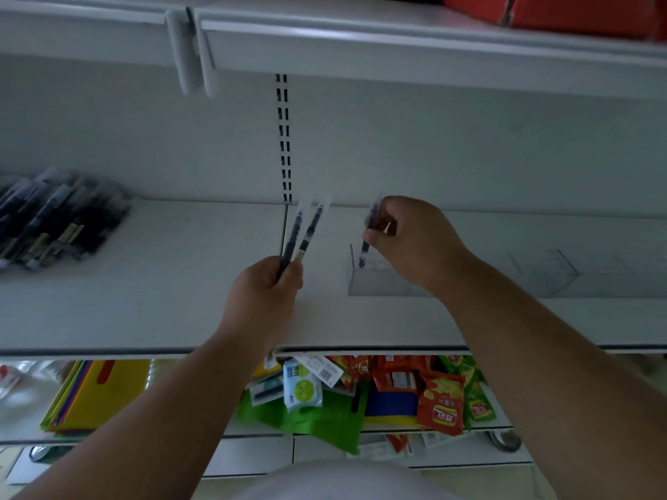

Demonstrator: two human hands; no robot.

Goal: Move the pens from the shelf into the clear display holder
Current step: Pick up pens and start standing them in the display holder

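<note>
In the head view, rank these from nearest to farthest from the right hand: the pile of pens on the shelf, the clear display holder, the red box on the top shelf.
1. Clear display holder, directly under the right hand.
2. Pile of pens, far left.
3. Red box, upper right.

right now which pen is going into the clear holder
The single pen pinched in the right hand, its tip at the holder; the left hand grips two others.

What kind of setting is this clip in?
Probably a small shop: white slotted retail shelving, a pile of pens in wrappers, a clear display holder, and snack packets on the shelf below.
</note>
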